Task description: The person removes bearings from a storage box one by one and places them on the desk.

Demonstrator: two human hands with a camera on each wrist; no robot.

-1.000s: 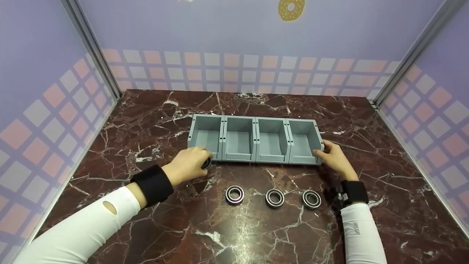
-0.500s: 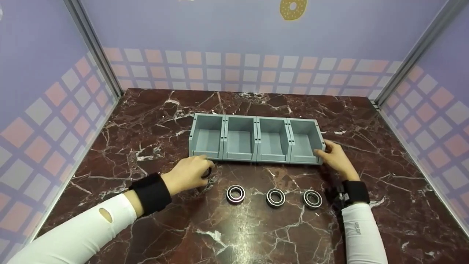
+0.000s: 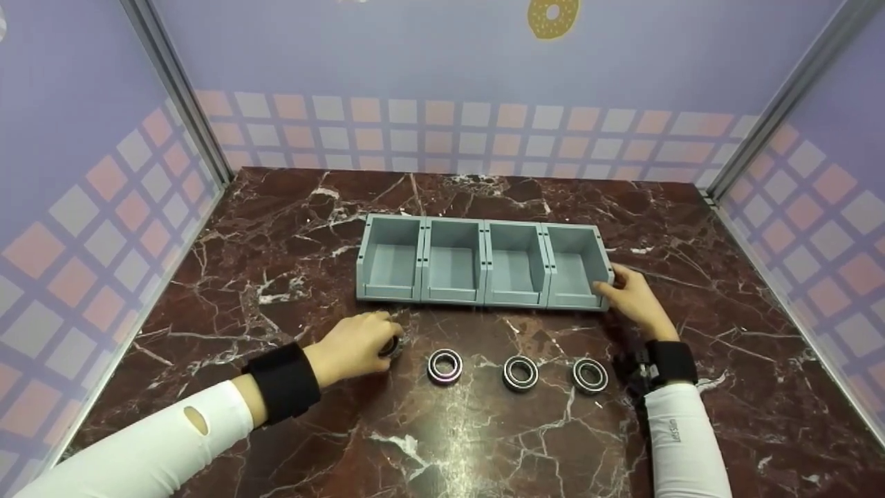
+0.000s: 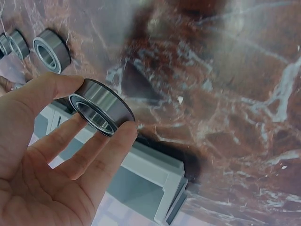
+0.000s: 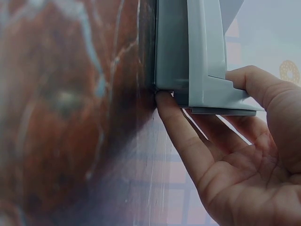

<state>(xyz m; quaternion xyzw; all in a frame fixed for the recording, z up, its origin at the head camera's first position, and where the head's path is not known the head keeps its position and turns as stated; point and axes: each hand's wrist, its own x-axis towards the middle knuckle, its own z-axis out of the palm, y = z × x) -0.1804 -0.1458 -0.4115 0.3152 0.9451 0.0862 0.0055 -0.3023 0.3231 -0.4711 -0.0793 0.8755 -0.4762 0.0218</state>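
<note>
My left hand (image 3: pixel 356 346) pinches a ball bearing (image 4: pixel 104 106) between thumb and fingers, in front of the leftmost compartment of a grey-blue bin row (image 3: pixel 453 297). In the left wrist view the bearing is a steel ring with dark edges, held tilted at the fingertips. At the row's right end my right hand (image 3: pixel 632 297) grips the side wall, thumb inside the last compartment and fingers outside, as the right wrist view of the bin wall (image 5: pixel 202 56) also shows. Three more bearings lie flat in front of the row: one on the left (image 3: pixel 444 366), one in the middle (image 3: pixel 520 373), one on the right (image 3: pixel 590 375).
The dark red marbled table (image 3: pixel 290 443) carries everything. A tiled, purple back wall (image 3: pixel 442 76) stands behind it, with side walls left and right. The bin row has several open compartments joined side by side.
My left hand has drawn back from the front of the leftmost compartment toward me, with the bearing still pinched. The right hand keeps its hold on the bin row's end.
</note>
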